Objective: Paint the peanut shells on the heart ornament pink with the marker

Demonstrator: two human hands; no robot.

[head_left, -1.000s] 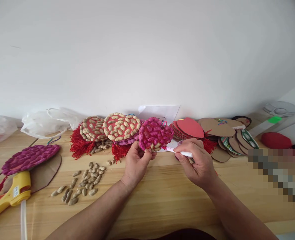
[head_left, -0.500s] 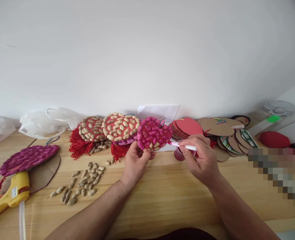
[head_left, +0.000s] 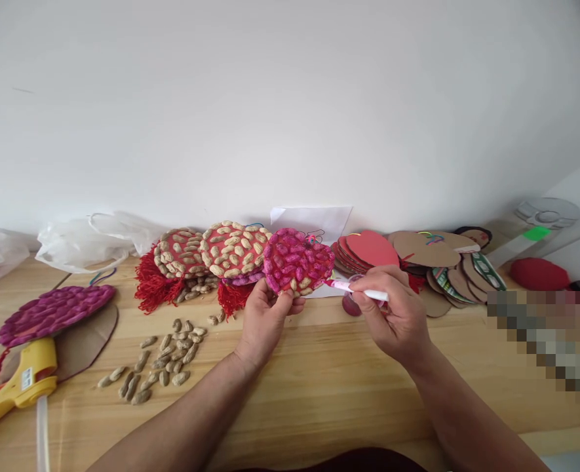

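Observation:
In the middle, my left hand (head_left: 267, 321) grips the lower edge of a peanut-covered disc (head_left: 297, 261). Most of its peanuts are painted magenta; a few along the bottom rim are still bare tan. My right hand (head_left: 392, 318) pinches a white paintbrush (head_left: 368, 292), its pink tip at or very near the disc's lower right edge; contact is hard to tell. Partly hidden behind the brush and right hand stands a small clear cup (head_left: 351, 305) of pink paint. Left of the held disc, a red disc with unpainted peanuts (head_left: 235, 248) leans beside another with a red tassel (head_left: 159, 288).
Loose peanuts (head_left: 172, 357) lie left of my left arm. A yellow glue gun (head_left: 29, 380) rests by a purple peanut disc (head_left: 56, 313) at far left. Behind are plastic bags (head_left: 93, 242). Red discs (head_left: 372, 248) and cardboard discs (head_left: 425, 249) are stacked right, near a clear container (head_left: 540, 226).
The brush tip drew back from the disc, then came close to its lower right edge again. The held disc shifted slightly left and tilted a little.

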